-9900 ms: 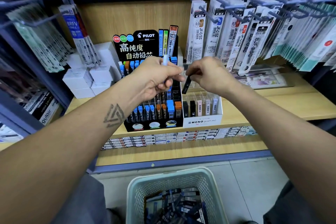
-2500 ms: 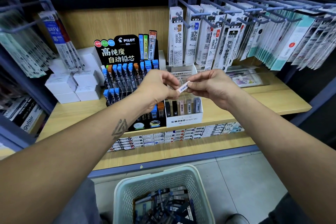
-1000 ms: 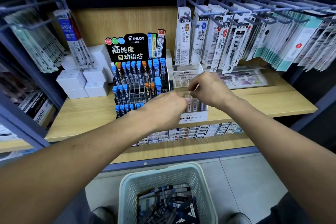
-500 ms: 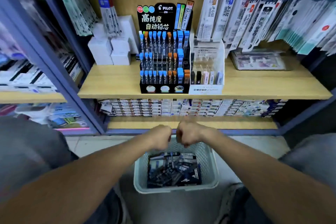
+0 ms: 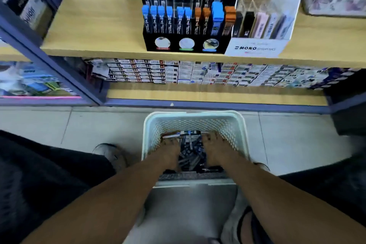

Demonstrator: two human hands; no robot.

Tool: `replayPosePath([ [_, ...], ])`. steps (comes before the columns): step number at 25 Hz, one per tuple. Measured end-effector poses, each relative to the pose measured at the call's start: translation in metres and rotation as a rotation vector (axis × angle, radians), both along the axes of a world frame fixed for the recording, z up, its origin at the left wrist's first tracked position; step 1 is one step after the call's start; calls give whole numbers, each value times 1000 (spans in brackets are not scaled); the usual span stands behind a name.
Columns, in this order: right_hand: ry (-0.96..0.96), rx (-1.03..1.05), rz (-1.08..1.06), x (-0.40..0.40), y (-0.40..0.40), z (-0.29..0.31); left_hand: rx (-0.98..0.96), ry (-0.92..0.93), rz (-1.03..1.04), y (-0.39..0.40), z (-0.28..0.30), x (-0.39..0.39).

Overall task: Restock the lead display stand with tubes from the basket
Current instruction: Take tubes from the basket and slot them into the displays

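tubes fill the basket; left hand and right hand rest flat on them.

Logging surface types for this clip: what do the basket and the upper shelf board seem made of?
Basket: looks like moulded plastic, pale, matte; its walls are perforated in a regular grid and its rim is rounded. Shelf board: wood-look, light tan with faint grain, probably laminate rather than solid wood; blur leaves it open.
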State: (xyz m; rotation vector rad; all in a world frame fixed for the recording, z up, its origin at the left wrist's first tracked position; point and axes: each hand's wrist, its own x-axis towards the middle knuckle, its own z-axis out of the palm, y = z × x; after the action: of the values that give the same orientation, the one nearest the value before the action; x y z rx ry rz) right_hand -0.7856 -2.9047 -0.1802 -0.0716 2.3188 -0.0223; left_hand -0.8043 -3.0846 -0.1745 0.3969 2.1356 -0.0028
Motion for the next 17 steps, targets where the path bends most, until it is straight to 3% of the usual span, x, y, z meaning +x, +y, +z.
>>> replayPosePath([
  [10,17,38,-98,-5,-10,-30,69,120,181,17,-42,3],
  [17,103,-90,-147,2,-17,-31,316,-42,989,26,-45,5],
])
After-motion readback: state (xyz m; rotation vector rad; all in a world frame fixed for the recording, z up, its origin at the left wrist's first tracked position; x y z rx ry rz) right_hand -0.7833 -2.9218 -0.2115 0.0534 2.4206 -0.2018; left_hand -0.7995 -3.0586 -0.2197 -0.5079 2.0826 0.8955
